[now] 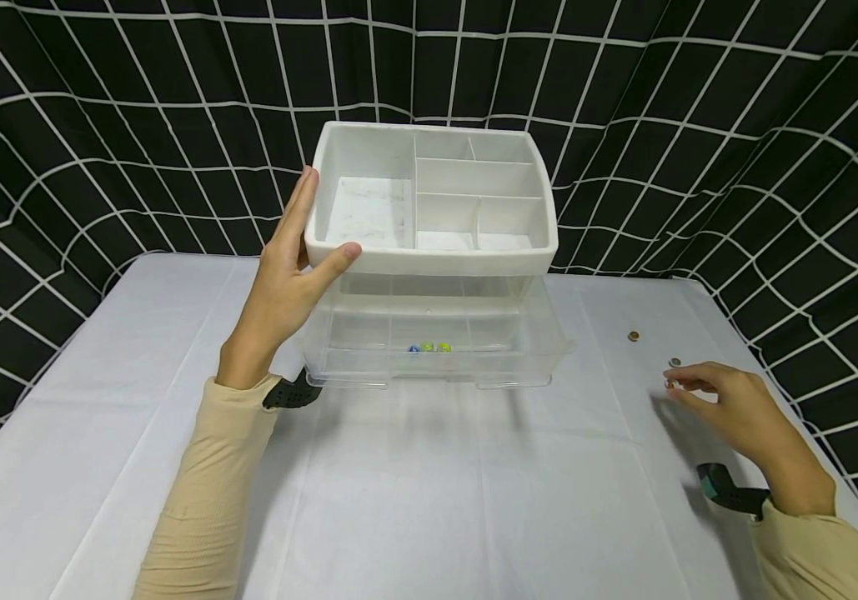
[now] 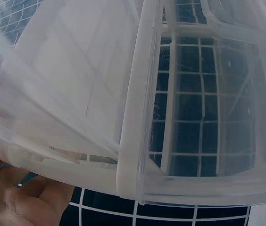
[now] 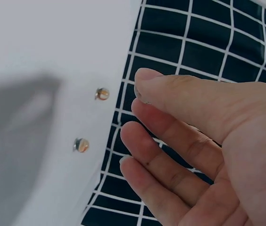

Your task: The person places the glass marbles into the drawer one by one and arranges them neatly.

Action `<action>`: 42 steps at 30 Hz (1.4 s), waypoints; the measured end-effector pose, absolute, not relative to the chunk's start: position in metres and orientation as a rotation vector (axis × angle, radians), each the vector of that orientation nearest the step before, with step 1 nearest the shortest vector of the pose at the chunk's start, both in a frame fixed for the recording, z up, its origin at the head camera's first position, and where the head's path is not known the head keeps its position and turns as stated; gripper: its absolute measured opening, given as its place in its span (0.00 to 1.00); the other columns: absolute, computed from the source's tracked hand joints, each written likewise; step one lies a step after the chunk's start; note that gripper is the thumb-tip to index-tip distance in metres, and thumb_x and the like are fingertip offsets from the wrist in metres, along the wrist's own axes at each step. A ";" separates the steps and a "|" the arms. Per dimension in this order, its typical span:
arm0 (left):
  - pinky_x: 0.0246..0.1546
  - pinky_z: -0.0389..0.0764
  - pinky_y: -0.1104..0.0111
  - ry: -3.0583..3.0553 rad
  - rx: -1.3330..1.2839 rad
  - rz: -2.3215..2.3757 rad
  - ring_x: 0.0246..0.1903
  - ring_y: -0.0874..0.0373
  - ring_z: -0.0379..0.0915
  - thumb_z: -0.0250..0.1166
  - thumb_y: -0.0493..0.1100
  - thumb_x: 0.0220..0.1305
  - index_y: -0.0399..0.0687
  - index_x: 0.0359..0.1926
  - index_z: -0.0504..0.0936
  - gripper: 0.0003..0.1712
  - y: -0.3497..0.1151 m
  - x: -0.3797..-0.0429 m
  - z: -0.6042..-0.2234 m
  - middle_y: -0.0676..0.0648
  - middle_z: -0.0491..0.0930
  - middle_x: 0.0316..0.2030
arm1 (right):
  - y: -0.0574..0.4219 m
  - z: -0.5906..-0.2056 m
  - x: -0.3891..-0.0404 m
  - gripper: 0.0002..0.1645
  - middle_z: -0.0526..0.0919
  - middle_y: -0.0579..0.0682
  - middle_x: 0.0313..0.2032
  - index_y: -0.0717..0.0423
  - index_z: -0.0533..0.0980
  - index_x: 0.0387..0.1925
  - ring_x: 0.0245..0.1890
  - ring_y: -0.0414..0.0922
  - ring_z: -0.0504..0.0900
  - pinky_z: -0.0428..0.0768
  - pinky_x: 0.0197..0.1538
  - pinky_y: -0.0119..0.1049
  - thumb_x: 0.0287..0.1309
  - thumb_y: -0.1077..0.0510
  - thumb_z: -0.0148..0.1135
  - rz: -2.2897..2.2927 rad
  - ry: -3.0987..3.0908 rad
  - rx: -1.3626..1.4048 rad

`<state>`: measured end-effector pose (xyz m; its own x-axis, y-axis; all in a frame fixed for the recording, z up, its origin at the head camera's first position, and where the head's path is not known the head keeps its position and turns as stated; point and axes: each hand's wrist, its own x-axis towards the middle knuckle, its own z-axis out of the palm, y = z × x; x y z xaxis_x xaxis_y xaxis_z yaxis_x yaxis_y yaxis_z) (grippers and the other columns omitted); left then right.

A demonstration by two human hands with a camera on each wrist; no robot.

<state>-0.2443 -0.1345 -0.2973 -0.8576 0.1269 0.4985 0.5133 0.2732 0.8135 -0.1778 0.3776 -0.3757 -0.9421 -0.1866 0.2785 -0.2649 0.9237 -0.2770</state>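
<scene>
A white desktop organizer (image 1: 484, 177) with an open-topped, divided tray stands on the table. Its clear drawer (image 1: 429, 367) is pulled out at the front and holds a blue marble (image 1: 413, 350) and two yellow-green marbles (image 1: 444, 347). My left hand (image 1: 282, 271) grips the organizer's left side, thumb over the front rim and fingers along the side wall. Over the table's right part, my right hand (image 1: 736, 412) pinches a small reddish-white marble (image 1: 670, 384) between thumb and forefinger; the fingertips mostly hide it in the right wrist view.
A brown marble (image 1: 634, 336) and a greyish marble (image 1: 674, 362) lie on the white tablecloth (image 1: 413, 500) beyond my right hand. Black cloth with a white grid (image 1: 173, 133) hangs behind the table and along its sides.
</scene>
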 end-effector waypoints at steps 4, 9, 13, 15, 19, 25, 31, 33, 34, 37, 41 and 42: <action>0.59 0.74 0.71 -2.211 -0.584 -1.613 0.69 0.57 0.61 0.65 0.42 0.68 0.63 0.79 0.46 0.48 -0.135 -0.244 -0.298 0.63 0.40 0.79 | 0.374 -0.372 -0.177 0.14 0.88 0.61 0.40 0.59 0.86 0.40 0.38 0.10 0.62 0.65 0.38 0.09 0.48 0.64 0.75 0.466 -2.804 0.377; 0.59 0.73 0.72 -2.204 -0.586 -1.621 0.70 0.57 0.60 0.65 0.41 0.68 0.62 0.79 0.47 0.48 -0.135 -0.244 -0.298 0.62 0.40 0.79 | 0.368 -0.368 -0.176 0.14 0.88 0.59 0.40 0.58 0.86 0.39 0.38 0.11 0.64 0.68 0.37 0.12 0.47 0.64 0.76 0.447 -2.781 0.403; 0.60 0.72 0.71 -2.205 -0.583 -1.626 0.71 0.57 0.59 0.65 0.41 0.67 0.63 0.79 0.47 0.48 -0.135 -0.244 -0.298 0.63 0.40 0.79 | 0.362 -0.364 -0.175 0.14 0.88 0.57 0.39 0.56 0.86 0.40 0.38 0.12 0.64 0.73 0.32 0.24 0.47 0.63 0.76 0.416 -2.777 0.408; 0.61 0.72 0.70 -2.207 -0.581 -1.620 0.71 0.57 0.58 0.65 0.41 0.67 0.63 0.79 0.47 0.48 -0.135 -0.244 -0.298 0.63 0.40 0.79 | 0.360 -0.363 -0.175 0.15 0.88 0.55 0.38 0.56 0.86 0.40 0.38 0.11 0.63 0.73 0.29 0.28 0.47 0.63 0.76 0.411 -2.765 0.420; 0.61 0.73 0.67 -2.211 -0.578 -1.608 0.71 0.58 0.58 0.65 0.42 0.68 0.62 0.79 0.46 0.48 -0.135 -0.244 -0.298 0.62 0.40 0.79 | 0.357 -0.361 -0.174 0.15 0.89 0.53 0.36 0.55 0.86 0.40 0.38 0.12 0.64 0.72 0.28 0.27 0.47 0.63 0.76 0.423 -2.745 0.442; 0.62 0.72 0.67 -2.213 -0.578 -1.615 0.72 0.60 0.56 0.65 0.42 0.68 0.63 0.79 0.46 0.48 -0.135 -0.245 -0.299 0.63 0.40 0.78 | 0.353 -0.359 -0.171 0.14 0.89 0.52 0.36 0.54 0.86 0.41 0.39 0.09 0.62 0.71 0.29 0.24 0.49 0.63 0.75 0.441 -2.735 0.447; 0.62 0.72 0.67 -2.206 -0.584 -1.613 0.72 0.60 0.56 0.65 0.41 0.67 0.62 0.79 0.46 0.48 -0.134 -0.245 -0.298 0.62 0.40 0.79 | 0.350 -0.357 -0.170 0.13 0.89 0.51 0.36 0.54 0.86 0.41 0.40 0.08 0.61 0.69 0.31 0.20 0.50 0.62 0.74 0.449 -2.721 0.464; 0.62 0.72 0.67 -2.205 -0.585 -1.615 0.72 0.60 0.56 0.65 0.41 0.67 0.62 0.79 0.46 0.48 -0.134 -0.245 -0.298 0.62 0.40 0.79 | 0.349 -0.356 -0.169 0.13 0.89 0.51 0.36 0.53 0.86 0.41 0.39 0.09 0.62 0.69 0.31 0.20 0.51 0.62 0.74 0.454 -2.719 0.461; 0.62 0.72 0.66 -2.205 -0.585 -1.615 0.72 0.60 0.56 0.65 0.41 0.67 0.62 0.79 0.46 0.48 -0.134 -0.245 -0.298 0.62 0.40 0.79 | 0.348 -0.355 -0.169 0.13 0.89 0.51 0.36 0.53 0.86 0.41 0.39 0.09 0.63 0.69 0.31 0.20 0.51 0.61 0.74 0.456 -2.719 0.458; 0.62 0.73 0.67 -2.207 -0.584 -1.615 0.72 0.59 0.56 0.65 0.42 0.67 0.62 0.79 0.46 0.48 -0.134 -0.245 -0.298 0.62 0.40 0.79 | 0.347 -0.354 -0.169 0.13 0.89 0.51 0.37 0.52 0.86 0.42 0.39 0.11 0.64 0.70 0.31 0.21 0.52 0.60 0.74 0.462 -2.718 0.450; 0.61 0.73 0.67 -2.209 -0.582 -1.615 0.72 0.59 0.57 0.65 0.42 0.67 0.62 0.79 0.46 0.48 -0.135 -0.245 -0.298 0.62 0.40 0.79 | 0.344 -0.352 -0.168 0.13 0.89 0.51 0.37 0.52 0.86 0.42 0.39 0.11 0.64 0.69 0.30 0.22 0.53 0.60 0.74 0.472 -2.714 0.446; 0.61 0.73 0.67 -2.209 -0.581 -1.617 0.72 0.59 0.57 0.65 0.42 0.67 0.62 0.79 0.46 0.48 -0.135 -0.245 -0.298 0.62 0.40 0.79 | 0.343 -0.352 -0.167 0.12 0.89 0.51 0.37 0.52 0.86 0.42 0.39 0.11 0.64 0.69 0.30 0.22 0.53 0.59 0.73 0.472 -2.714 0.445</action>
<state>-0.2449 -0.1347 -0.2980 -0.8579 0.1242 0.4986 0.5128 0.2683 0.8155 -0.1674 0.3434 -0.3515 -0.8895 -0.2427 0.3872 -0.3592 0.8951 -0.2641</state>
